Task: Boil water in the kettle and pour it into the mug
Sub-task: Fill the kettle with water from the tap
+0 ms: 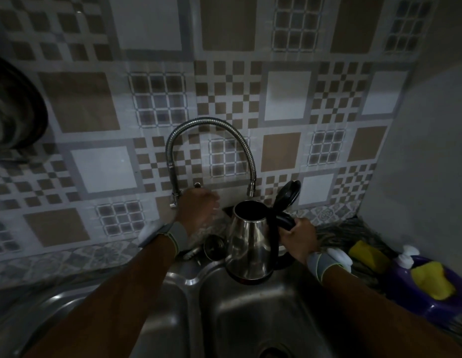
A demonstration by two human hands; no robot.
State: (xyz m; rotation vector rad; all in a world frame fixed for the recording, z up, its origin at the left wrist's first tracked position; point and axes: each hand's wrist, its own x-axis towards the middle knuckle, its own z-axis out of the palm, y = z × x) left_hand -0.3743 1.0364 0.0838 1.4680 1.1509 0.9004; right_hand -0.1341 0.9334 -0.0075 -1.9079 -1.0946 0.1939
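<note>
Barely begun, I'd say: the right hand [298, 239] grips the open-lidded steel kettle [249, 239] by its black handle under the flexible spout [251, 188] while the left hand [198, 209], at nine o'clock, closes on the tap; no water visible, no mug in sight.

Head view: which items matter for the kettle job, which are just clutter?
In play: kettle, lid open, under the tap; right hand on its handle; left hand at the tap base; sink.
Clutter: sponges, purple holder, strainer.
</note>
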